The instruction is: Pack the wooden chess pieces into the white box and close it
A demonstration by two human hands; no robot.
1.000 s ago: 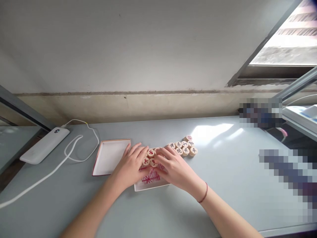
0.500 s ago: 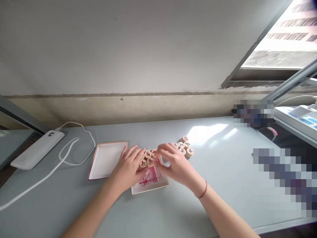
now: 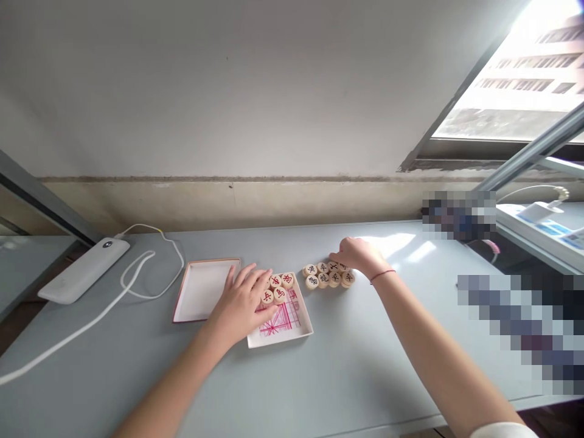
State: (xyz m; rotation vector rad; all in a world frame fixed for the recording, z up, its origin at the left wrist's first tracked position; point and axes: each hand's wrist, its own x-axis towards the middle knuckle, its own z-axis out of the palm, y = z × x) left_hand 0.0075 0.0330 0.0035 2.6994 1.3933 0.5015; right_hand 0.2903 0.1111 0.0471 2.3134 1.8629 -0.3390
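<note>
My left hand (image 3: 244, 301) lies with spread fingers over the left edge of a shallow white box (image 3: 302, 330), partly covering round wooden Chinese chess pieces (image 3: 280, 295) with red characters. These sit in the box's back part; a sheet with pink lines (image 3: 278, 319) shows in front of them. To the right of the box, short stacks of black-character Chinese chess pieces (image 3: 323, 278) stand in two rows. My right hand (image 3: 358, 254) is closed at the back right of these stacks, its fingertips pinching a piece they mostly hide.
Left of the box lies a white lid-like tray (image 3: 196, 292) with a red edge. A white power bank (image 3: 84, 271) and its white cable (image 3: 82, 330) are farther left. A wall (image 3: 228, 204) bounds the grey table (image 3: 347, 377) behind; a metal post (image 3: 524, 149) stands right.
My right hand has moved from the box to the back right of the stacks, leaving a red-character piece in the box's back right corner. My left hand has stayed at the box.
</note>
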